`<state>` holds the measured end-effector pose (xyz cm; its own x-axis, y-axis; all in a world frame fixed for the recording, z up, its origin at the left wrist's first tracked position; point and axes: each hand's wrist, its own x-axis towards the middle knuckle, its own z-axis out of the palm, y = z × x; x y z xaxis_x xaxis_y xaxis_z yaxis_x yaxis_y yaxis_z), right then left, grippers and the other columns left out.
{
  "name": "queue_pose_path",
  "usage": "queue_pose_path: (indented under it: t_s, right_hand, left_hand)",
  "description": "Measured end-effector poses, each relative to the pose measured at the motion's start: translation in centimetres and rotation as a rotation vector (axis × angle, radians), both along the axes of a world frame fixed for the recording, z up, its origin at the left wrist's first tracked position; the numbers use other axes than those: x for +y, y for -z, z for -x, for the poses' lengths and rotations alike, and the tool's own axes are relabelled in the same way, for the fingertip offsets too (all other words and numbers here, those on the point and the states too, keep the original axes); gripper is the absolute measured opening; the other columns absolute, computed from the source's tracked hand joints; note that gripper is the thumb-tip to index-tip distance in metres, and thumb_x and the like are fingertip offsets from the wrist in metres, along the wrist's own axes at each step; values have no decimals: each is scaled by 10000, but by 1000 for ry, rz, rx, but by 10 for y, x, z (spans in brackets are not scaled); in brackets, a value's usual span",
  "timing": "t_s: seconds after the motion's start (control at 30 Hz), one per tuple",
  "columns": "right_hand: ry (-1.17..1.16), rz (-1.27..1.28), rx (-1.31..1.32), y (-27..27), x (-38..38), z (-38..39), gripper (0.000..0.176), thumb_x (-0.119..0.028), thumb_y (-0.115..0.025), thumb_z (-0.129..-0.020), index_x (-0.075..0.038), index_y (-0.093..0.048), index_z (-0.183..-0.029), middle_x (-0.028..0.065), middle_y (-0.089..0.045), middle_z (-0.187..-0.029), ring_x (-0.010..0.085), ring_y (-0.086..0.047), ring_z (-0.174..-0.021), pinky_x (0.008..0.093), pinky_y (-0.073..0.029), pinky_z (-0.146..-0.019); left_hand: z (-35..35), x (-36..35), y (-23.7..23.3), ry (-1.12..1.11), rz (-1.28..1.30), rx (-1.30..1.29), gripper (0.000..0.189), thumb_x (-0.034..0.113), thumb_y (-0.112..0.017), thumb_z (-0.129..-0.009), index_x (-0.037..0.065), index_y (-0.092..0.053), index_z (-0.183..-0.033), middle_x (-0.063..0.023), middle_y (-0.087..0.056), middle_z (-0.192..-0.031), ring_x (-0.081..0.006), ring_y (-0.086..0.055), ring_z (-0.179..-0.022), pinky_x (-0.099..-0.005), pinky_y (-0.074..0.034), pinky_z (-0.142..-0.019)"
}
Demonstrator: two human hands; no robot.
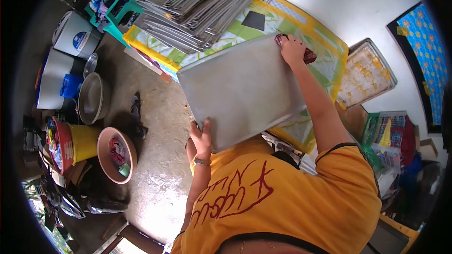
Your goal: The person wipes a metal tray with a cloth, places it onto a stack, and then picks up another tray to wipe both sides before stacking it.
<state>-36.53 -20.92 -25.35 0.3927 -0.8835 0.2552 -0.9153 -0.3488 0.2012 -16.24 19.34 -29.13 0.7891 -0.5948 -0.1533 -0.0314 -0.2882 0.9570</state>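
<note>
A flat grey metal tray (pixel 245 84) lies tilted in front of me, partly over the patterned table cover (pixel 329 61). My left hand (pixel 201 137) grips its near left corner, thumb on top and the other fingers underneath. At the far right edge, my right hand (pixel 293 51) is closed round a dark red cloth or pad (pixel 309 56) that presses on the tray. Part of the cloth is hidden under the fingers. Beyond the tray rises a tall stack of similar metal trays (pixel 202 9).
A stained tray (pixel 369 73) leans by the wall at right. On the floor at left are a pink basin (pixel 117 155), a yellow bucket (pixel 82 143), a grey basin (pixel 94 98) and slippers (pixel 136 107). A green chair (pixel 113 26) holds clothes beside the stack.
</note>
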Motion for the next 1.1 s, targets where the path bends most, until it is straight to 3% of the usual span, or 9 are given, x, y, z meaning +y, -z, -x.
queue_pose_path:
  t_s: [0.2, 0.43, 0.5, 0.8, 0.93, 0.97, 1.03, 1.1]
  right_hand:
    - [-149, 63, 65, -12, 83, 87, 189, -280, -544, -916, -165, -660, -1012, 22, -612, -1068, 272, -557, -1024, 505, -429, -814]
    - [-68, -5, 94, -22, 183, 160, 224, -309, -541, -918, -161, -639, -1053, -2, -616, -1035, 239, -554, -1007, 498, -425, -815]
    - [-72, -9, 29, -20, 198, 162, 215, -311, -546, -909, -153, -639, -1021, 6, -620, -1009, 234, -559, -989, 482, -419, -801]
    - [-441, -286, -204, -23, 308, 39, 190, -308, -585, -871, -124, -636, -872, 52, -616, -925, 234, -578, -958, 467, -409, -737]
    - [-654, -275, -514, -11, 336, -34, 184, -273, -600, -865, -97, -649, -846, 77, -636, -852, 273, -619, -777, 432, -463, -685]
    - [-660, -340, -578, -6, 337, -54, 180, -258, -600, -872, -87, -651, -851, 79, -644, -836, 270, -622, -735, 418, -474, -655]
    - [-672, -475, -708, 1, 330, -88, 170, -226, -598, -885, -68, -655, -862, 83, -658, -804, 263, -630, -652, 391, -495, -595]
    - [-423, -1208, -1104, -20, 311, -101, 195, -243, -577, -929, -61, -637, -968, 55, -664, -913, 207, -642, -740, 356, -513, -573]
  left_hand:
    - [-1, 1, 3, 8, 44, -5, 287, 182, -683, -887, -59, -555, -975, -68, -622, -859, -124, -545, -776, -270, -470, -706]
    - [1, -1, 0, -8, 87, 79, 252, 158, -680, -887, -46, -558, -969, -58, -614, -882, -123, -539, -789, -268, -465, -721]
    - [0, -2, 8, -12, 149, 91, 265, 136, -676, -883, -64, -560, -1012, -90, -639, -896, -139, -575, -786, -282, -487, -724]
    - [-9, -5, 12, -12, 130, 112, 266, 149, -672, -877, -65, -570, -998, -114, -661, -884, -156, -595, -765, -296, -489, -706]
    - [-10, -15, 6, -76, 137, 170, 219, 97, -659, -882, -59, -574, -1010, -64, -625, -862, -122, -560, -777, -272, -465, -728]
    - [-12, -15, 5, -62, 123, 130, 238, 145, -631, -908, -52, -586, -1033, -69, -633, -873, -132, -566, -772, -279, -470, -729]
    - [-24, -15, 6, -29, 235, 323, 275, 197, -600, -929, -43, -585, -1062, -63, -637, -877, -146, -573, -761, -285, -475, -720]
    - [-33, -12, -3, 3, 381, 478, 356, 308, -540, -969, -13, -578, -1118, -65, -641, -898, -156, -587, -728, -300, -485, -688]
